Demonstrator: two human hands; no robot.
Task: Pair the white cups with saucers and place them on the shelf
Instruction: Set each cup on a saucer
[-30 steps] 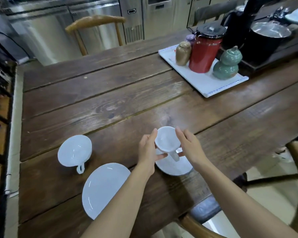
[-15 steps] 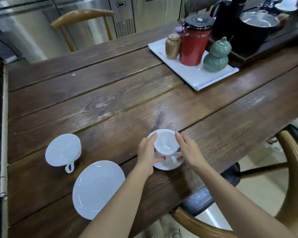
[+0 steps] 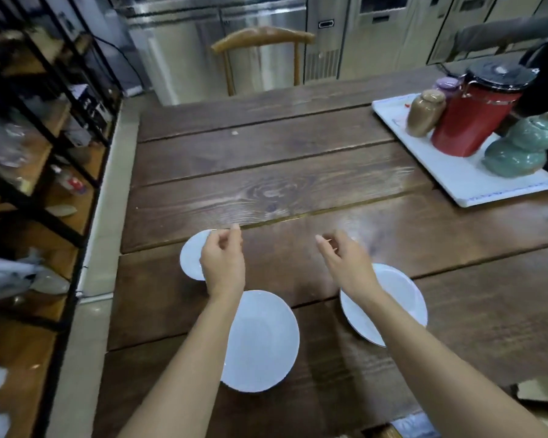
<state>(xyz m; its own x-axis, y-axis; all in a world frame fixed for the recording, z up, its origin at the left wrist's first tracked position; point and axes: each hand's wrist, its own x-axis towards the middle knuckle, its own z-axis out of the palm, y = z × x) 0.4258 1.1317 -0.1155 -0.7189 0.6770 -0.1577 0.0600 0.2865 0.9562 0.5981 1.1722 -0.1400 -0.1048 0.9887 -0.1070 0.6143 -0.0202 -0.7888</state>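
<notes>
1. Table (image 3: pixel 298 191): dark wooden planks carry all the crockery; its left edge runs alongside a shelf rack.
2. Shelf rack (image 3: pixel 45 147): black frame with wooden boards, standing off the table's left edge; its contents are blurred.
3. Chair (image 3: pixel 261 45): wooden back visible beyond the table's far edge.
4. Tray (image 3: pixel 456 181): white, near the right edge, holding a red jar (image 3: pixel 473 121), a green gourd pot (image 3: pixel 519 150) and a brown jar (image 3: pixel 424 113).
5. Left saucer (image 3: pixel 263 343): white and bare, close to the near edge, partly crossed by the left forearm.
6. Right saucer (image 3: pixel 399 298): white, near the near edge to the right; the right forearm covers its middle, so whether a cup sits on it cannot be told.
7. Cup (image 3: pixel 192 257): white, lying beyond the left saucer towards the left edge, partly hidden behind the left hand.
8. Left hand (image 3: pixel 223 260): over the cup, fingers loosely curled with thumb and forefinger near each other, gripping nothing visible.
9. Right hand (image 3: pixel 345 260): above bare wood beyond the right saucer, fingers half curled, empty.
</notes>
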